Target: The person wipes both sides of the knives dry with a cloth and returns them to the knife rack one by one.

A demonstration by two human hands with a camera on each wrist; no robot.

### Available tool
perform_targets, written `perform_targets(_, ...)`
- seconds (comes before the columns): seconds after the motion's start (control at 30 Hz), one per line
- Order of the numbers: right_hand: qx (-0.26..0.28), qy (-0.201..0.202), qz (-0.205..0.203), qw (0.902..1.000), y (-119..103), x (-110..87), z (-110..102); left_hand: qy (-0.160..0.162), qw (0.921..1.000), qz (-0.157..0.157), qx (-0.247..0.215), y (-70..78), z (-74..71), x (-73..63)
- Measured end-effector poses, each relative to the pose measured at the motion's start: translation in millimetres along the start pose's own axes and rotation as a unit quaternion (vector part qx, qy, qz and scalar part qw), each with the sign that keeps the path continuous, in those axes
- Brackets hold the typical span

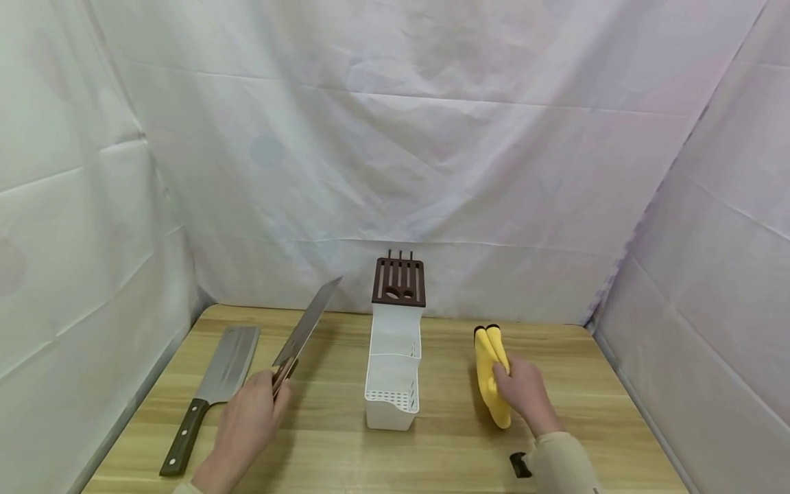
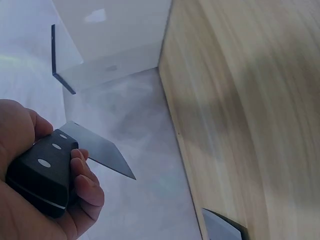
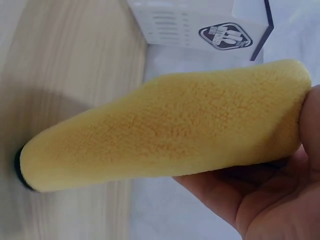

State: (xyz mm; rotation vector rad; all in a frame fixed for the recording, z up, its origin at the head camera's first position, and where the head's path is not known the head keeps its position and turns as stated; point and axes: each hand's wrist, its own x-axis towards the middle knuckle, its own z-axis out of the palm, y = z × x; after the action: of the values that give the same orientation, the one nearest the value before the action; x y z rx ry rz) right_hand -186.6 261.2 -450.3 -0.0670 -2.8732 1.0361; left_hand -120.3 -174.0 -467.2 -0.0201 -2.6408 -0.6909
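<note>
My left hand (image 1: 249,412) grips a kitchen knife (image 1: 310,321) by its riveted handle, with the blade pointing up and away, raised over the table. In the left wrist view the dark handle (image 2: 42,172) lies across the palm, fingers curled round it. On the right, my right hand (image 1: 524,392) pinches a folded yellow cloth (image 1: 487,377) with black edging, thumb on the near face. Up close in the right wrist view, the fluffy cloth (image 3: 165,125) hides part of the fingers. A cleaver (image 1: 230,363) lies flat at the left, beside the left hand.
Between the hands stands a white knife holder (image 1: 391,415) with a brown slotted top (image 1: 399,281) and perforated front trays. The wooden table (image 1: 333,453) ends against white cloth walls (image 1: 395,171) at the back and sides. A small black piece (image 1: 520,465) shows beside the right sleeve.
</note>
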Motion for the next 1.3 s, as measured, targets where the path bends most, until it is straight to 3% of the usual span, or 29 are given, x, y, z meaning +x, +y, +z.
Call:
perform_targets(0.17,0.014,0.028,-0.022,0.9993,-12.4,0.0,0.3,0.027,0.9994,0.016,-0.017,10.0,-1.5,4.3)
perform_targets(0.4,0.037,0.034,-0.015,0.9986,-27.9,4.7,0.6,0.054,0.9967,0.036,-0.050,24.2,-2.0,11.0)
perform_targets(0.57,0.061,0.050,-0.034,0.9963,-39.4,8.3,3.0,0.075,0.9931,0.053,-0.072,32.3,-0.8,15.5)
perform_targets(0.9,0.094,0.074,-0.066,0.9906,-65.2,13.1,9.0,0.073,0.9851,0.060,-0.144,49.5,-1.8,27.5)
perform_targets(1.13,0.114,0.086,-0.075,0.9869,-85.9,19.2,9.0,0.094,0.9725,0.089,-0.194,59.7,-0.6,35.3)
perform_targets(1.3,0.121,0.099,-0.090,0.9836,-100.3,22.4,5.9,0.083,0.9657,0.076,-0.234,68.1,-1.7,39.1)
